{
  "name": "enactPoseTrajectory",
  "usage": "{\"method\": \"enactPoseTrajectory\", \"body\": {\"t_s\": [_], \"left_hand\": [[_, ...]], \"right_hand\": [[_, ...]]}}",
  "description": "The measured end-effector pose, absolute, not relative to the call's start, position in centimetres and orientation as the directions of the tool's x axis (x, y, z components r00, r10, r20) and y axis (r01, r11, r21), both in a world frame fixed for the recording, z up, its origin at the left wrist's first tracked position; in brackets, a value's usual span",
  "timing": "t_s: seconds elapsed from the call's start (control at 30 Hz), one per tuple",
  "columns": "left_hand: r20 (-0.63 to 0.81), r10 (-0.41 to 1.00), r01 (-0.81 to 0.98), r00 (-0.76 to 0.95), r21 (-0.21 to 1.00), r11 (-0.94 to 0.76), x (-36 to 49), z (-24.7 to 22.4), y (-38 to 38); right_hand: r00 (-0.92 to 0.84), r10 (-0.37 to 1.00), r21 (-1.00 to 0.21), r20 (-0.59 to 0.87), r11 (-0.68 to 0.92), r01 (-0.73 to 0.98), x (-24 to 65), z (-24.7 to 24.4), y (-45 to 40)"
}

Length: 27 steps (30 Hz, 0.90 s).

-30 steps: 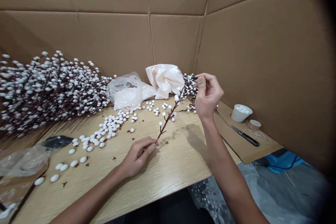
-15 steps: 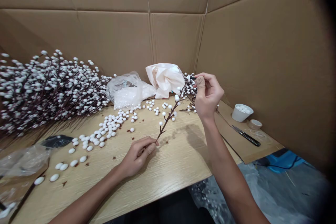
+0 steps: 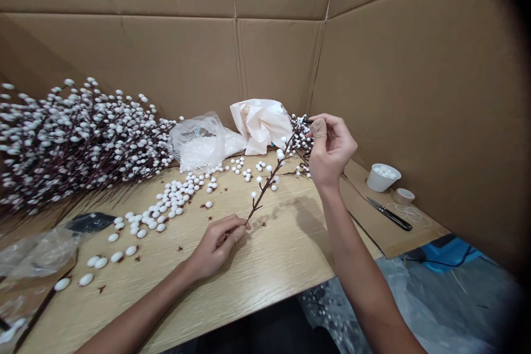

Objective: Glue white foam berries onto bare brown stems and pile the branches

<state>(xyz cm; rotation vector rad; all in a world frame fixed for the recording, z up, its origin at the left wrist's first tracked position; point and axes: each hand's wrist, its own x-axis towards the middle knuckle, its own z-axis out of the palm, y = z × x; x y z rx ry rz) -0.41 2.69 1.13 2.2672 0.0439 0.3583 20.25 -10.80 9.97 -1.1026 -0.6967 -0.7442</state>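
Note:
A brown artificial branch with white berries (image 3: 265,187) slants up and away over the table. My left hand (image 3: 222,240) is closed around its lower end. Near the branch's upper tip is my right hand (image 3: 332,146), raised with the fingers pinched. A thin black tool (image 3: 307,121) juts left from those fingers; most of it is hidden, so its kind is unclear. The right thumb has a tan covering on it. Loose white berries (image 3: 170,199) lie scattered across the table to the left of the branch, among small brown star-shaped bits.
Finished-looking berry stems (image 3: 83,138) form a large pile at the left back. A clear plastic bag (image 3: 199,144) and a crumpled white bag (image 3: 263,127) stand behind. At right are a white cup (image 3: 379,181), a tape roll (image 3: 402,196) and a black-handled knife (image 3: 390,214). Cardboard walls (image 3: 174,61) enclose the table.
My right hand has shifted very slightly to the right with the black tool. My left hand and the branch have stayed nearly still.

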Motion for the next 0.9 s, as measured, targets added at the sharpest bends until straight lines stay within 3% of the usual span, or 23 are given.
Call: {"method": "enactPoseTrajectory", "body": {"t_s": [0.9], "left_hand": [[0.248,0.140,-0.096,0.959,0.743,-0.662,-0.41,1.07,2.78]], "right_hand": [[0.549,-0.165,-0.512,0.819,0.222,0.830,20.64,9.66,-10.64]]}}
